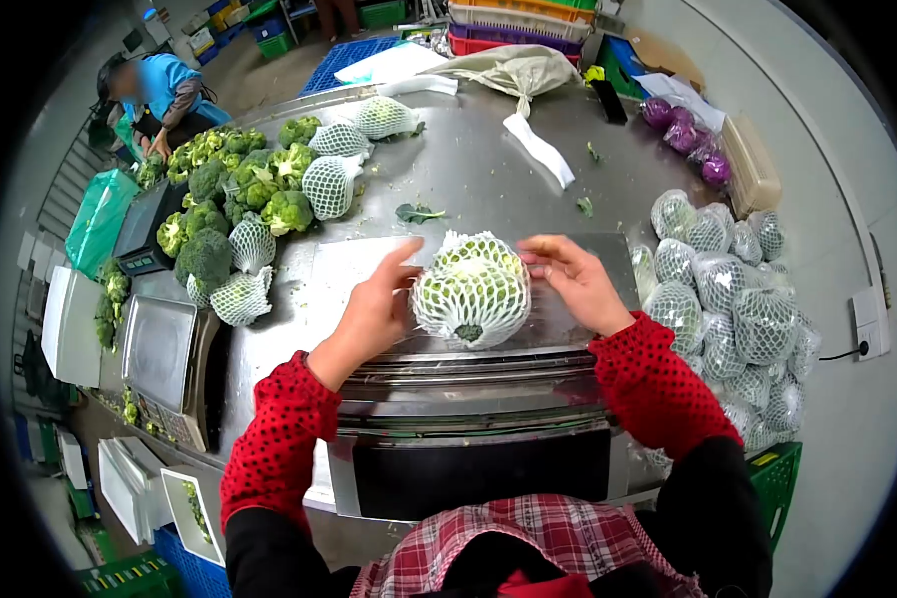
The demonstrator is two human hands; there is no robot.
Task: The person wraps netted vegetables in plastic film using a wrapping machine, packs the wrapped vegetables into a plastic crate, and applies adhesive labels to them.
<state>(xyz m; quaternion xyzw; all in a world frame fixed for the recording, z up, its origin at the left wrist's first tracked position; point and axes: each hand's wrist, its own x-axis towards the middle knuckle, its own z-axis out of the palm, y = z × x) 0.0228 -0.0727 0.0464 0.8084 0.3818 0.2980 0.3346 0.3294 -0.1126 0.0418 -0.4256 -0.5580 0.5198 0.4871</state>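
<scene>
A broccoli head in a white foam net [471,291] rests on the metal surface in front of me, its dark green part showing through an opening at the near side. My left hand [371,304] is at its left side, fingers apart and curved, near the net. On the other side, my right hand [575,282] has its fingers spread, with the fingertips close to the net's upper right edge. Whether either hand touches the net is hard to tell. Behind the netted broccoli lies a loose green leaf [419,213].
Bare broccoli [207,257] and netted heads [330,185] are piled at left, beside a scale [159,349]. Wrapped netted heads [764,326] fill the right side. Purple vegetables [681,137] lie at back right. A co-worker [159,95] stands at back left.
</scene>
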